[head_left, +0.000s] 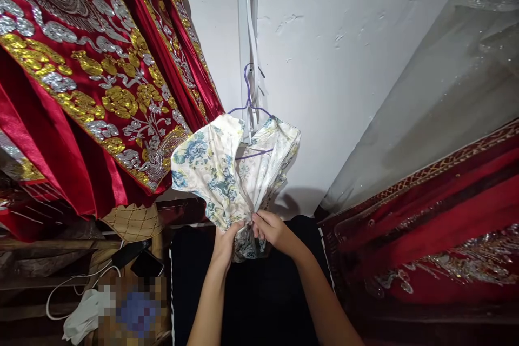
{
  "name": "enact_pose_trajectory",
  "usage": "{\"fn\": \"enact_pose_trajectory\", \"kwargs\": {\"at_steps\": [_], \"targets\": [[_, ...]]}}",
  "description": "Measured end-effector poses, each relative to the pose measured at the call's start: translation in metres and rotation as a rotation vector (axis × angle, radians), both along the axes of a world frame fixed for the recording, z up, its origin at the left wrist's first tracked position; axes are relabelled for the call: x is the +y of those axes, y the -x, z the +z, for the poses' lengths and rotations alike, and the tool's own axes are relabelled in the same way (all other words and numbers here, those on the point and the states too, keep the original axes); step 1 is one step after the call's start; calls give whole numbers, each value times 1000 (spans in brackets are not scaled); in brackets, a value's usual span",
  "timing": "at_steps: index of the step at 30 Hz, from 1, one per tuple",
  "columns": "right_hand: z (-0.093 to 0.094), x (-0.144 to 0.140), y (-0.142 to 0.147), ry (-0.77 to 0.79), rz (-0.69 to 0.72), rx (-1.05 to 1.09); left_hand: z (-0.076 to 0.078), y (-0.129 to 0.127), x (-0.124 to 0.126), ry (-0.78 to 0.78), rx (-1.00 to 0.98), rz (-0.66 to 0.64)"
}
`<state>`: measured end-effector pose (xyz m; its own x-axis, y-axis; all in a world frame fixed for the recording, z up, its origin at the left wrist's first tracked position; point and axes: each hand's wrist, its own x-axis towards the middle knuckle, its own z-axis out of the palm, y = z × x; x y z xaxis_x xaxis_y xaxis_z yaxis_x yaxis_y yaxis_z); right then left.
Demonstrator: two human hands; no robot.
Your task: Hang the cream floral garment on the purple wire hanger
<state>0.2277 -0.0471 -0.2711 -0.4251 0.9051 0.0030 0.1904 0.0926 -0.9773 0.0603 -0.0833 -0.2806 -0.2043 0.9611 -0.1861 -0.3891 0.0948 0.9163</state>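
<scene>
A white floral garment (227, 173) with blue and yellow flowers hangs on a purple wire hanger (248, 108), hooked on a white strip on the wall. My left hand (225, 243) and my right hand (271, 230) both grip the bunched lower end of the garment, close together, just below the hanger. The fabric gathers into a knot-like bundle between my fingers.
Red embroidered gowns with gold and silver thread hang at the left (81, 75) and right (438, 216). A sheer grey cover (438, 92) drapes at the right. A black cloth (251, 292) lies below my arms. A phone (146, 265) and white cable (68, 286) rest at lower left.
</scene>
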Motion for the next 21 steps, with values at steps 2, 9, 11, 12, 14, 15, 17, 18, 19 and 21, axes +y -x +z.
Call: {"fn": "enact_pose_trajectory", "kwargs": {"at_steps": [2, 9, 11, 12, 14, 15, 17, 18, 19, 21], "targets": [[-6, -2, 1, 69, -34, 88, -5, -1, 0, -13, 32, -27], [-9, 1, -7, 139, -144, 130, -34, -14, -2, -226, 757, 474], [-8, -1, -6, 137, -111, 110, -41, -21, -4, -410, 941, 604], [-8, -3, -5, 139, -69, 102, -44, -25, -4, -486, 983, 595], [-5, -8, -2, 152, 27, 84, -47, -31, -4, -583, 988, 469], [-2, -10, -1, 165, 61, 71, -47, -33, -3, -601, 959, 372], [6, -12, 1, 189, 78, 40, -47, -33, -2, -602, 884, 193], [13, -10, 1, 197, 65, 35, -46, -33, -1, -589, 854, 132], [21, -7, 1, 196, 37, 46, -46, -31, -1, -574, 837, 95], [45, 7, -2, 162, -46, 110, -46, -28, 0, -555, 844, 57]]}}
